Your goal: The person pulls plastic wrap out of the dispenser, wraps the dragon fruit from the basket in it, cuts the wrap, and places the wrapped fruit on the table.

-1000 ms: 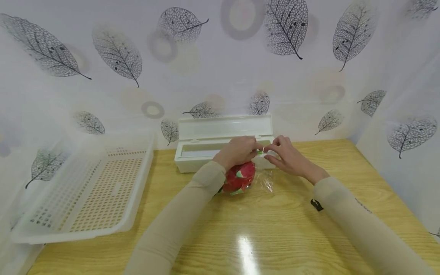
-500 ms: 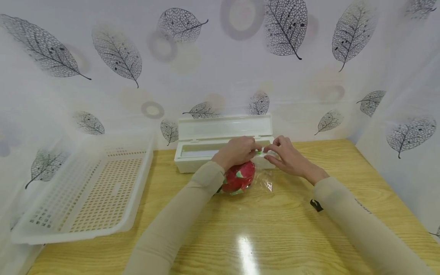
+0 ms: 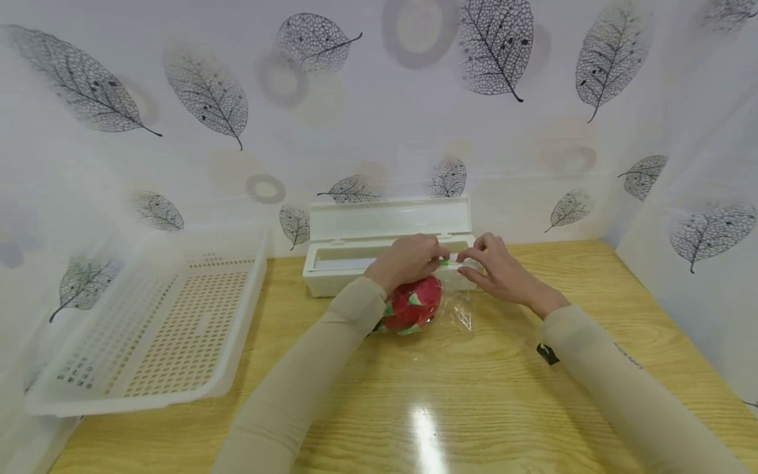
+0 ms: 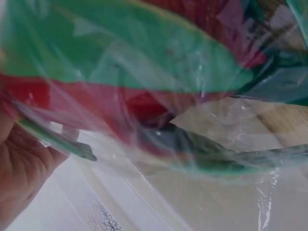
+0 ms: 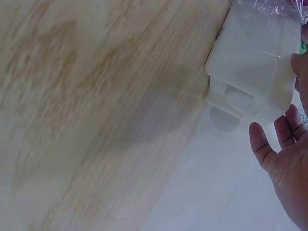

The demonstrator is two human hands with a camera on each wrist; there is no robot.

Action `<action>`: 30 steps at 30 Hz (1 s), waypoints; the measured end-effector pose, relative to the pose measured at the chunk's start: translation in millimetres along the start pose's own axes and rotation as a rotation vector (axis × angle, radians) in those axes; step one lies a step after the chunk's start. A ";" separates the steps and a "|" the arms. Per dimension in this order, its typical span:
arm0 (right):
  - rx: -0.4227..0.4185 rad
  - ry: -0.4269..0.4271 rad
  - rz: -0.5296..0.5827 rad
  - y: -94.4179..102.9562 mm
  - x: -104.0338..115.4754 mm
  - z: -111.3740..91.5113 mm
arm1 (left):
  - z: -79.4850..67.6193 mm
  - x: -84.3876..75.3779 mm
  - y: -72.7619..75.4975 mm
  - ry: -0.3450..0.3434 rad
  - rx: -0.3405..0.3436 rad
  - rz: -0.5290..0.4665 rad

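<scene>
A red dragon fruit with green scales is inside a clear plastic bag. My left hand is bent over the top of the fruit, its fingers gripping the gathered plastic. Facing it, my right hand pinches the plastic between thumb and index finger. A small green bit shows between the two hands; its kind cannot be made out. Close up in the left wrist view, the green scales press against wrinkled film. Right behind the hands stands a long white box, its lid raised.
A white perforated plastic basket stands at the left of the wooden table. Leaf-patterned sheeting hangs behind and at the sides. A small black item shows beside the right sleeve.
Both hands stay at nearly the same spot over the box and fruit, with only slight finger movement. The head view has shifted a little.
</scene>
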State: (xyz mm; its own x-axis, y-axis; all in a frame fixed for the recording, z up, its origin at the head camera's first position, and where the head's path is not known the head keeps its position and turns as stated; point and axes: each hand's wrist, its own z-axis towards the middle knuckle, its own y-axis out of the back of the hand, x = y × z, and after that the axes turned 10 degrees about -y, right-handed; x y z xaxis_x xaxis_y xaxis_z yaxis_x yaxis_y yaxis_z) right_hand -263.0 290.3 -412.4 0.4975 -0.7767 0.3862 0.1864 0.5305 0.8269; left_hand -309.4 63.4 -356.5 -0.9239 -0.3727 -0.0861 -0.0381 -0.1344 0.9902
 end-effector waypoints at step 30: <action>0.049 0.036 -0.049 20.8 17.0 11.4 | -5.5 0.7 0.5 0.034 0.021 -0.010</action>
State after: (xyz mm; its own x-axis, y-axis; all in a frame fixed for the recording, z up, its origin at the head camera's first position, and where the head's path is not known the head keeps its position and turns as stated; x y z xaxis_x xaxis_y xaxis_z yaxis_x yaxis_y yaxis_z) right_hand -260.3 284.3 -384.0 0.5188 -0.7884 0.3306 0.1697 0.4740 0.8640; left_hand -308.0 58.1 -356.7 -0.9100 -0.4024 -0.0996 -0.0560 -0.1188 0.9913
